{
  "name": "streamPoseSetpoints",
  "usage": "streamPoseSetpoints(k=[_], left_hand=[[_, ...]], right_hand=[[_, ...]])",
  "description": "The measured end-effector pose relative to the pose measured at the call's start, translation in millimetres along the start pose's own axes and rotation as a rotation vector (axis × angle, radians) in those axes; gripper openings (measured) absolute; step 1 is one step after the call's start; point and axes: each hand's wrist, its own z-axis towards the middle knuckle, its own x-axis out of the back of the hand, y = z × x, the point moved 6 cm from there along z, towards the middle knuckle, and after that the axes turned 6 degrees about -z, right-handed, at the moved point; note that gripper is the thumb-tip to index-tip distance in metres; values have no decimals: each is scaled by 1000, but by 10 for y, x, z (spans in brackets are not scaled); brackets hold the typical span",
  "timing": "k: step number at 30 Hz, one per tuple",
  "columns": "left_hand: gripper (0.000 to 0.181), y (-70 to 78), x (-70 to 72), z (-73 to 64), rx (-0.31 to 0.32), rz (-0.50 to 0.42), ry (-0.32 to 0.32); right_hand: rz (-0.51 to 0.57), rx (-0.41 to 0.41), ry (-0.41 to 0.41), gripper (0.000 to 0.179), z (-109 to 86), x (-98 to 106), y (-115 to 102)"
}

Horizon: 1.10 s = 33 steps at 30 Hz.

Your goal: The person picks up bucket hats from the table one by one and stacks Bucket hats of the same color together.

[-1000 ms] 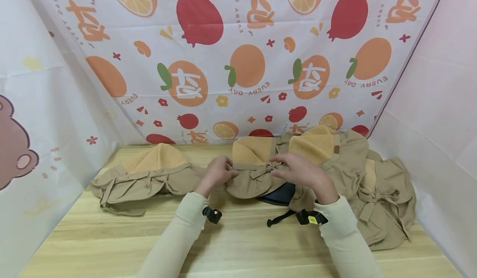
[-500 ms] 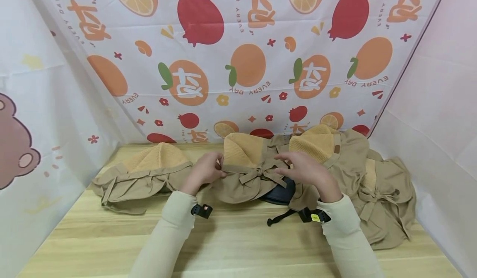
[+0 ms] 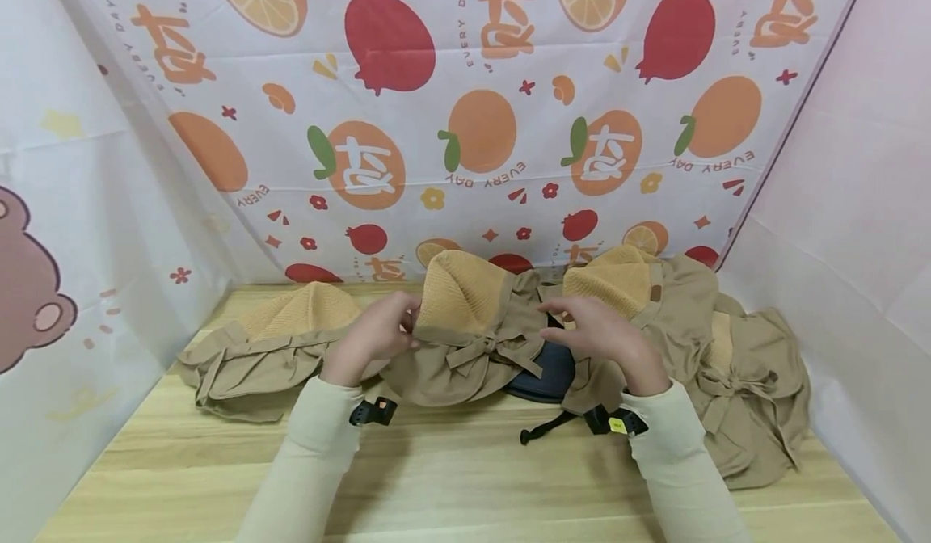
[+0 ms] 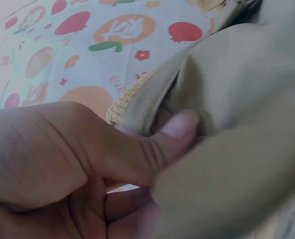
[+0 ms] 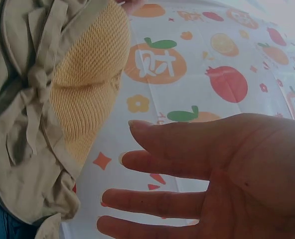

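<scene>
In the head view my left hand (image 3: 374,331) pinches the left edge of a sun hat (image 3: 465,300) that has a yellow woven crown, a khaki cloth brim and a tied bow. Up close in the left wrist view, the thumb (image 4: 175,132) presses on the khaki brim (image 4: 247,114); the other fingertips are hidden by cloth. My right hand (image 3: 600,333) hovers to the right of this hat with fingers extended and nothing between them. The right wrist view has those fingers (image 5: 152,201) apart from the hat's woven crown (image 5: 90,79).
A similar hat (image 3: 291,349) lies at the left. Several khaki and woven hats (image 3: 669,317) are heaped at the right. A dark blue cap-like item (image 3: 549,369) with a black strap (image 3: 545,428) lies between. A fruit-print cloth (image 3: 465,123) hangs behind the wooden table (image 3: 465,478).
My left hand has moved left, drawing the held hat with it and tilting its crown up. More of the dark blue item now shows. The right hand has shifted only slightly.
</scene>
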Motion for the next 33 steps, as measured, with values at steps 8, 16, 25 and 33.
streamPoseSetpoints(k=[8,16,25,33], left_hand=[[30,40,113,-88,-32,29,-26],[29,110,232,-205,-83,26,-32],[38,136,364,-339,-157,103,-47],[41,137,384,-371,-141,112,-55]], right_hand=[[-22,4,26,40,-15,36,17],[-5,-2,27,41,-31,48,43],[12,5,32,45,0,34,56],[-5,-17,75,49,49,-14,63]])
